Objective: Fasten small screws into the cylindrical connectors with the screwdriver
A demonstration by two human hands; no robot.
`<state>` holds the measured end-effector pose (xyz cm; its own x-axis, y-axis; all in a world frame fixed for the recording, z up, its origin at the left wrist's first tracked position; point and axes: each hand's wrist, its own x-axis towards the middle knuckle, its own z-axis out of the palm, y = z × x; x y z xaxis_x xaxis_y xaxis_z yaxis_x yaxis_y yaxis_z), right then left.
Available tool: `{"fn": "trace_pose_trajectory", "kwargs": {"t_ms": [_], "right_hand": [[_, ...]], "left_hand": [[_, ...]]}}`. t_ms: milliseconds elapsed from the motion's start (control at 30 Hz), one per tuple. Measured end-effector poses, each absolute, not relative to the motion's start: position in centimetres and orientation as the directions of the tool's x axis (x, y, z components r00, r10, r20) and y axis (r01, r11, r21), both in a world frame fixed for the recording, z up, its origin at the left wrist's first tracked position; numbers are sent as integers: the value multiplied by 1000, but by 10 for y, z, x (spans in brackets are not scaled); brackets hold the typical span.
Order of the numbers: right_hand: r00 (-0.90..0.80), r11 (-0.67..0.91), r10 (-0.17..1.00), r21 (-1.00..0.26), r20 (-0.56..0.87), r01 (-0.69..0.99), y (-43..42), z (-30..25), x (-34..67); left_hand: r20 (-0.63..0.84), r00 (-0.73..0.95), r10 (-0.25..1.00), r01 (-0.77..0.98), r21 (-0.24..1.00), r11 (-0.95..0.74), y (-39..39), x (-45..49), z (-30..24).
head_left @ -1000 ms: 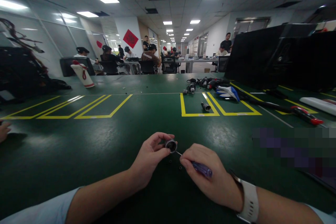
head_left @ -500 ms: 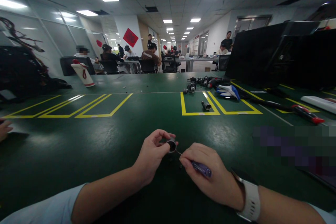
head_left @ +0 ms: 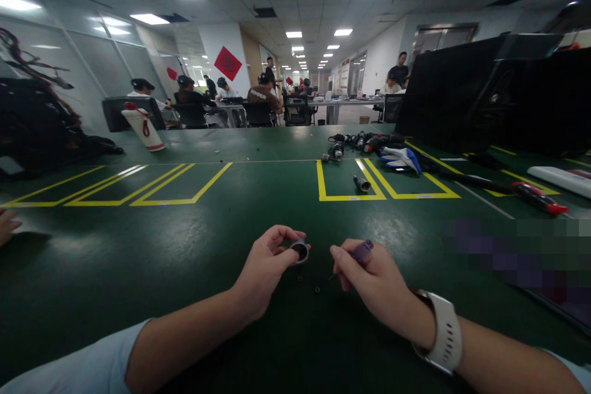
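Head view: green table [head_left: 161, 258], office [head_left: 314, 9] beyond (left fingers [head_left: 279, 233] round metal cup [head_left: 301, 250], right fingers [head_left: 345, 260] round screwdriver [head_left: 362, 251])

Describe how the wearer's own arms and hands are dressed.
The left hand and right hand are bare, without gloves. A pale blue sleeve ends on the left forearm; a similar edge shows at far right. The right wrist wears a whitish strap with small holes.
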<state>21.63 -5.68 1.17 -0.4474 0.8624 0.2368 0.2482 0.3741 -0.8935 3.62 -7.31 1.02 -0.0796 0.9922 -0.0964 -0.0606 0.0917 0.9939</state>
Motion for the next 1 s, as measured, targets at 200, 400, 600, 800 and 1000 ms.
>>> {"fn": "trace_pose_trajectory", "kwargs": {"t_ms": [200, 400, 600, 800, 1000], "right_hand": [[-468, 341, 861, -907, 196, 248, -56, 9, 212], [-494, 332, 853, -906, 170, 261, -56, 12, 212], [-451, -7, 892, -998, -32, 56, -49, 4, 210], [-365, 241, 892, -964, 266, -112, -50, 7, 216], [-473, 716, 660, -678, 583, 163, -63, 14, 218]], "left_hand": [[-116, -45, 992, -61, 992, 113, -74, 36, 11], [-125, -64, 990, -64, 991, 121, -75, 38, 14], [-125, -63, 990, -65, 991, 121, -74, 38, 15], [-134, -57, 989, -41, 990, 132, -74, 36, 14], [-116, -56, 992, -16, 993, 115, -77, 37, 15]]}}
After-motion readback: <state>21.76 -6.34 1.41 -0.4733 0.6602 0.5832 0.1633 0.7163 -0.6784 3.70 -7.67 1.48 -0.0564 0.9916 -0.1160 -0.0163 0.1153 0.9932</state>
